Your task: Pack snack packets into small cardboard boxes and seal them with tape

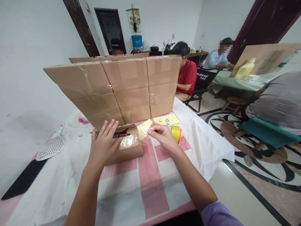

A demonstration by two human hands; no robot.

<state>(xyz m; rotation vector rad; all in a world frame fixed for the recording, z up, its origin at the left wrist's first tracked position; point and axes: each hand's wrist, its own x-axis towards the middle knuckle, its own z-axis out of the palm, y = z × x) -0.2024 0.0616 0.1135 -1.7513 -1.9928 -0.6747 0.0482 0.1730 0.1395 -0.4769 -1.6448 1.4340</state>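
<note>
A small brown cardboard box (128, 150) lies on the table in front of me, its top flaps partly covered with shiny clear tape. My left hand (103, 142) rests flat on the box's left flap, fingers spread. My right hand (161, 135) pinches a strip of yellowish tape (144, 128) that runs to the box's right end. A yellow tape roll (176, 132) stands just right of my right hand.
A wall of stacked cardboard boxes (122, 88) stands behind the small box. A yellow printed sheet (166, 119) lies by the roll. A perforated white ladle (50, 146) lies at the left. The white and pink tablecloth (150, 175) ends at the right. Other people sit beyond.
</note>
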